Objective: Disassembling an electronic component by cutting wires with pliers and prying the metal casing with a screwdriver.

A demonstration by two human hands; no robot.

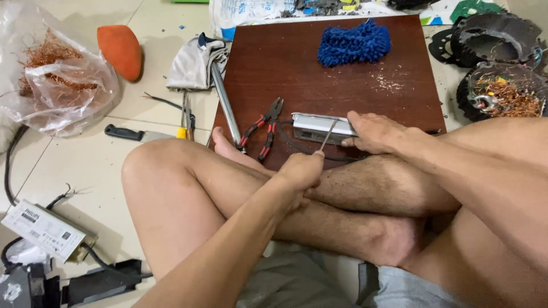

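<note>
Crossed bare legs (297,211) on pale tiled floor (85,165); left hand (301,171) clenched around thin metal screwdriver (327,136), right hand (374,132) clamped on long grey metal box (317,126) at dark brown wooden board's (342,74) near edge.

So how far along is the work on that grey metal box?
Done: copper wire is already bagged. In hand: the right hand pins the grey metal box on the board while the left hand works a screwdriver at it. Left: the box appears closed; a similar unit waits.
</note>
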